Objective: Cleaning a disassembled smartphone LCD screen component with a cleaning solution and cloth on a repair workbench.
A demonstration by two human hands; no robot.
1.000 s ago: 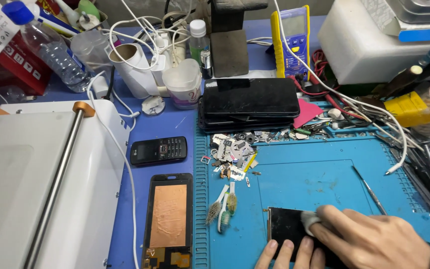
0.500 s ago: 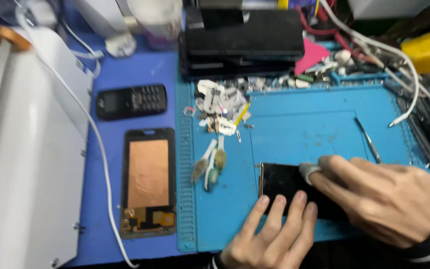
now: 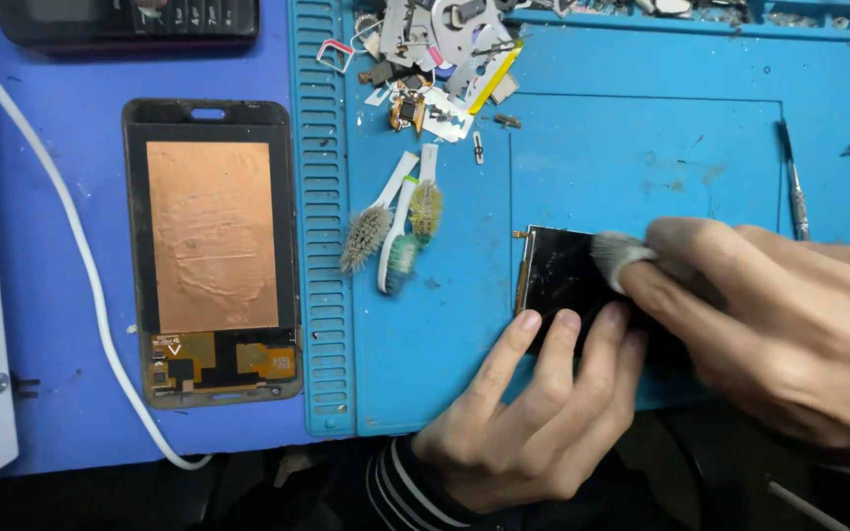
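Two hands meet at five o'clock on the ribbed blue mat [image 3: 425, 374]. Left hand [image 3: 533, 413] spreads its fingers flat on the glossy black screen panel [image 3: 558, 275], pinning it. Right hand [image 3: 779, 315] pinches a grey wipe [image 3: 617, 258] against the glass. Worn toothbrushes [image 3: 395, 226] lie at ten o'clock, metal scraps [image 3: 445, 49] at twelve, a copper-backed display [image 3: 211, 251] at nine. Bare mat stays open above.

Place: a phone repair workshop.
Surface: covered by a blue ridged repair mat [image 3: 641, 147].
Parts: an opened phone screen assembly with a copper back [image 3: 212, 251], and a heap of small metal scraps [image 3: 440, 49].
Tools: worn toothbrushes [image 3: 395, 226], tweezers [image 3: 794, 182].
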